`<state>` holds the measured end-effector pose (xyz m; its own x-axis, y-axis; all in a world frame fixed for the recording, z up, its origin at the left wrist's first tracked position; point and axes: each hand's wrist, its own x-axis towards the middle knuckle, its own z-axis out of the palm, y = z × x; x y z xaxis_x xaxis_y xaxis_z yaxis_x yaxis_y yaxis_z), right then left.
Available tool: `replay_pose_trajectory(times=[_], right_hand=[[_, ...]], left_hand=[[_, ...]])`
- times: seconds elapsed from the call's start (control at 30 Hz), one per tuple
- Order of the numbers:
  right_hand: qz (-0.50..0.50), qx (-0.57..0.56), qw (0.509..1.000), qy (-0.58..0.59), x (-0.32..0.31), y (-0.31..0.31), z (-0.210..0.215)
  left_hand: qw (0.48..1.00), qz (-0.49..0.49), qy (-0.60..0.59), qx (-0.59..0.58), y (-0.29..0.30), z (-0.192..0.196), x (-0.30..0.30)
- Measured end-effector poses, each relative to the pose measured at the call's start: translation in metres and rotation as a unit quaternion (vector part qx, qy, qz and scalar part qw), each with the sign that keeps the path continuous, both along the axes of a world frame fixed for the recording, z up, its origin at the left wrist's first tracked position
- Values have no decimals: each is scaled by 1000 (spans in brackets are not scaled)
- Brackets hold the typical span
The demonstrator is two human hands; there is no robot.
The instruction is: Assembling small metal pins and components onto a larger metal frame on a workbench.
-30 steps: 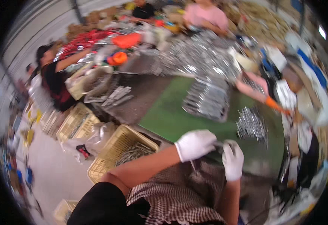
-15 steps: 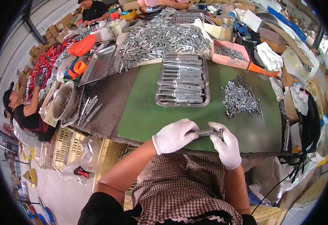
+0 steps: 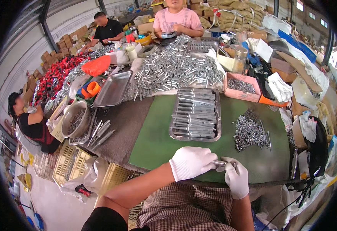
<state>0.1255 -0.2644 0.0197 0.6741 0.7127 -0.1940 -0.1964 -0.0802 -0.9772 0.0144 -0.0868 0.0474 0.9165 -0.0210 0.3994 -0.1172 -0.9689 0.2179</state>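
Observation:
Both my hands wear white gloves and meet over the near edge of the green mat (image 3: 157, 142). My left hand (image 3: 191, 161) and my right hand (image 3: 236, 178) each grip an end of one small grey metal part (image 3: 221, 163) held between them. Just beyond them lies a steel tray (image 3: 196, 113) filled with rows of finished metal pieces. To the right of the tray sits a loose heap of small silver parts (image 3: 249, 131).
A big pile of metal tubes (image 3: 176, 69) covers the far table, with an empty steel tray (image 3: 112, 89) and a pink box of parts (image 3: 241, 86). A metal bowl (image 3: 74, 118) stands at left. Three other people work around the table. Yellow crates (image 3: 70, 165) sit on the floor.
The view has swung up and steadied over the table. My hands stay together on the metal part, now nearer the mat's front edge.

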Motion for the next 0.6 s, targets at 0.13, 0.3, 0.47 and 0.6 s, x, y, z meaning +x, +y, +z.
replay_pose_trajectory(times=[0.13,0.3,0.47,0.6], right_hand=[[-20,5,999,29,4,-3,-5],[-6,6,1000,15,7,-1,11],[-14,-57,996,-73,11,-5,7],[-26,-80,988,-126,14,-14,10]], left_hand=[[998,-10,8,57,-16,4,16],[998,-10,-13,53,7,9,12],[999,2,37,4,2,8,8],[999,-2,34,-39,-3,1,7]])
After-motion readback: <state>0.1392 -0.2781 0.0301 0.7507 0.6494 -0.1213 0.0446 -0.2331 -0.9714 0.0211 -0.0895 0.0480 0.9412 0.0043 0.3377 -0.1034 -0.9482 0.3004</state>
